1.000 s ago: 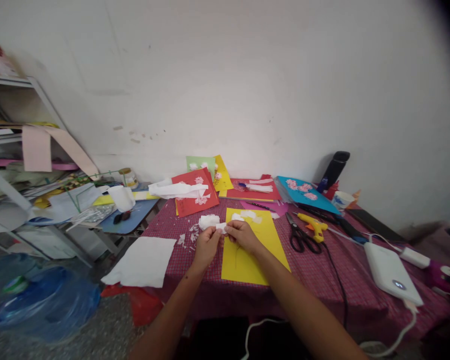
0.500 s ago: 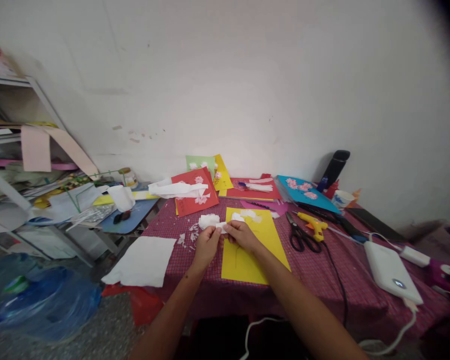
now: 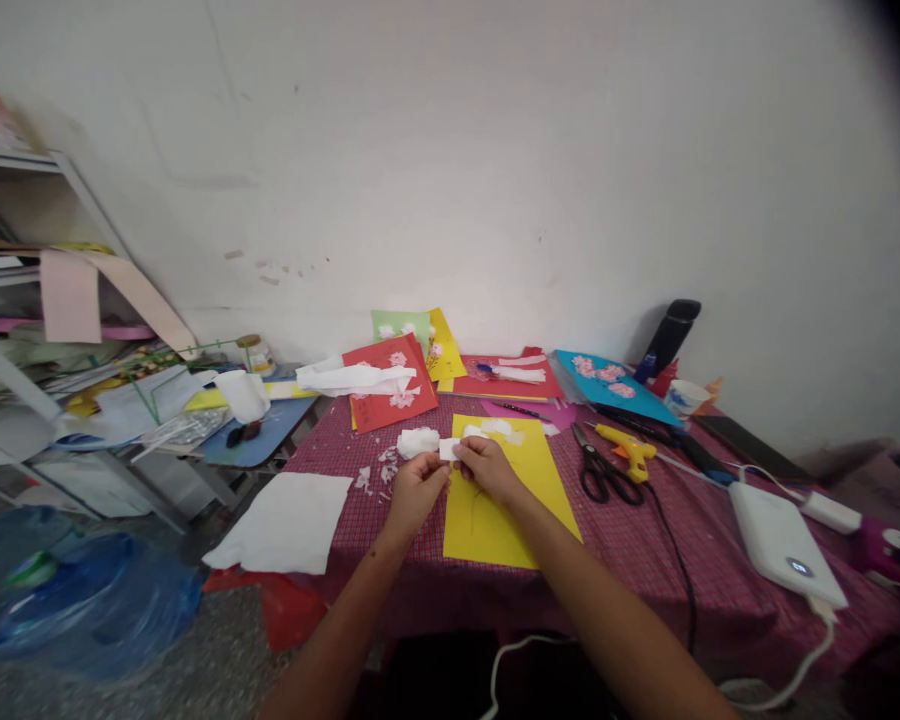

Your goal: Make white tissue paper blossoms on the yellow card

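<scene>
Left fingers (image 3: pixel 432 466) and right fingers (image 3: pixel 468 450) closed on white paper (image 3: pixel 448 450); yellow sheet (image 3: pixel 546 490) (partly covered).

The only view comes from a camera worn on the person's head, and it looks forward and down along the forearms (image 3: pixel 585 600), which enter from the lower edge. The left hand (image 3: pixel 418 488) and the right hand (image 3: pixel 489 470) appear rather small, a little below the middle. The camera faces the wall (image 3: pixel 457 180), which fills most of the upper half, and it sees the tablecloth (image 3: pixel 709 550) from above, at a slant. The angle is wide: it reaches from the shelf (image 3: pixel 22 160) at left to the power bank (image 3: pixel 784 545) at right, while the upper right corner is dark
</scene>
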Demonstrator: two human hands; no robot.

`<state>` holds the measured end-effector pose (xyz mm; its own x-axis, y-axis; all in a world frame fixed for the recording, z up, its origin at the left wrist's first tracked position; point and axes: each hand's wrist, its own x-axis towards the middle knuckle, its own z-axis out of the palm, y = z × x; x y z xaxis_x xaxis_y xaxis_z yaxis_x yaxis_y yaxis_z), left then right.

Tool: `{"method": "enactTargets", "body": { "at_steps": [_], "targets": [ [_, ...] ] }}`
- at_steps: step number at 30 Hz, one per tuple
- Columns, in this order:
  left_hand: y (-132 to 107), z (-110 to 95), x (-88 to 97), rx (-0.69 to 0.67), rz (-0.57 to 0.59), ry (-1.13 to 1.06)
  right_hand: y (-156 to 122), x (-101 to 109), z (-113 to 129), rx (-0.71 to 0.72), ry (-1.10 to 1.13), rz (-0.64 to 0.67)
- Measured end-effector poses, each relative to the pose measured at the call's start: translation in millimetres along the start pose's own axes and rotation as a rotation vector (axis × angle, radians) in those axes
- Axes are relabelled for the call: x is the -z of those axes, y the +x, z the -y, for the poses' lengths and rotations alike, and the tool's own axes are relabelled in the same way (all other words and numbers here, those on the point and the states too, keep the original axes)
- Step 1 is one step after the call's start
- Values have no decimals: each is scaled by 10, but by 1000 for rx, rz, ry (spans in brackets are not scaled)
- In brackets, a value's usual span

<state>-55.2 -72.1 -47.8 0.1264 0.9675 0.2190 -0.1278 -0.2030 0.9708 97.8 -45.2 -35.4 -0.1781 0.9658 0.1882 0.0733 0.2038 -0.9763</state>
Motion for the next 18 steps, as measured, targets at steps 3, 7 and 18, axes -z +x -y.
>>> {"method": "enactTargets", "body": {
  "at_steps": [3, 7, 18],
  "targets": [
    [4, 9, -7, 8, -23, 1, -4, -4, 4, -15, 8, 6],
    [9, 15, -8, -5, -30, 24, -18, -14, 33, -24, 12, 17],
    [4, 8, -5, -13, -29, 38, -15, -14, 27, -20, 0, 6]
  ]
}}
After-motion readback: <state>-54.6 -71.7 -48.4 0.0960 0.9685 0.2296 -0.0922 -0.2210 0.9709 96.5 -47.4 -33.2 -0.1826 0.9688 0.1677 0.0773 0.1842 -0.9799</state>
